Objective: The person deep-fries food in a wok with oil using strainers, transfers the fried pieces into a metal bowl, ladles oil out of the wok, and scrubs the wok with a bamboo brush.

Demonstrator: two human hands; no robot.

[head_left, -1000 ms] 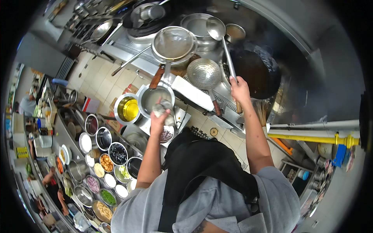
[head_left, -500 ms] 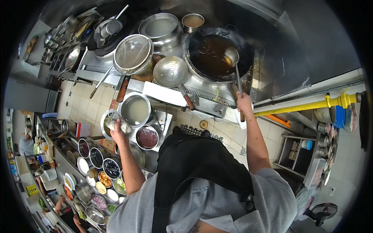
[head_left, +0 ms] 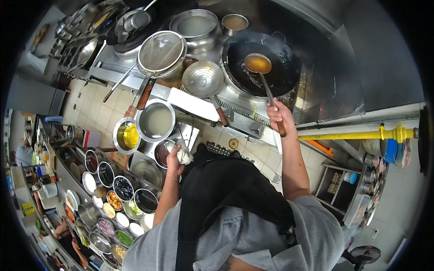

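Note:
My right hand [head_left: 279, 114] is closed round the wooden handle of a long ladle [head_left: 258, 63], whose bowl holds amber liquid above the black wok [head_left: 235, 54]. Dark liquid lies in the wok. Crumpled in my left hand [head_left: 174, 163] is a pale cloth [head_left: 183, 154], beside a bowl of dark red contents [head_left: 161, 153]. Behind that hand stand a pot of cloudy liquid [head_left: 156, 119] and a pot with yellow liquid [head_left: 128, 136].
A perforated skimmer [head_left: 202, 79] and a fine strainer [head_left: 161, 51] lie on the stove, left of the wok. Ingredient containers [head_left: 123, 188] fill the counter at left. A yellow pipe [head_left: 352, 135] runs at right. Part of another person's arm [head_left: 80, 254] shows at lower left.
The ladle has come up out of the wok's liquid and now carries amber liquid. My left hand has moved with the cloth from the yellow-liquid pot towards my body.

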